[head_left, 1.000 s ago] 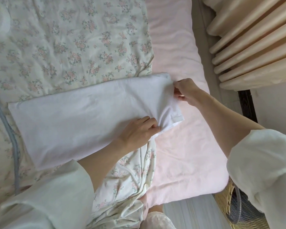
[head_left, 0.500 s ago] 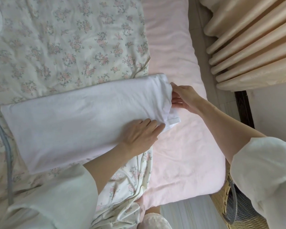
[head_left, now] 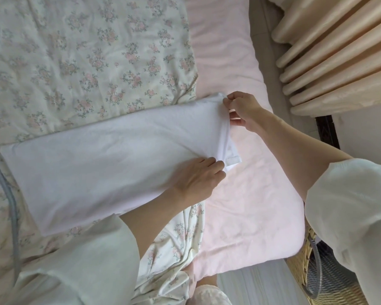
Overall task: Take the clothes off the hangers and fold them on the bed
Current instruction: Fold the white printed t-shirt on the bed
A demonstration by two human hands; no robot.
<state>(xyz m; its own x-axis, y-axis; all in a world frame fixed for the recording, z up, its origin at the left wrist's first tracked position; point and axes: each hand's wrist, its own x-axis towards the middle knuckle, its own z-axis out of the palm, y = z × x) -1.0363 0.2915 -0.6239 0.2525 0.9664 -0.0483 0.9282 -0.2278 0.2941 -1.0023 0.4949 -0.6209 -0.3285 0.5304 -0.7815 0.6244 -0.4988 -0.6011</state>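
Note:
A white garment [head_left: 92, 166] lies folded into a long strip across the bed, over the floral quilt [head_left: 75, 58] and the pink sheet [head_left: 246, 194]. My left hand [head_left: 198, 177] rests on its near right corner, fingers curled at the cloth edge. My right hand [head_left: 240, 108] pinches the far right corner of the garment with thumb and fingers. No hanger is in view.
Beige curtains [head_left: 339, 51] hang at the upper right beyond the bed edge. A wicker basket [head_left: 304, 267] with a grey strap stands on the floor at the lower right. A grey cord [head_left: 11, 205] runs along the quilt at the left.
My right hand has moved up along the garment's right end to its far corner and now pinches it. My left hand stays on the near corner.

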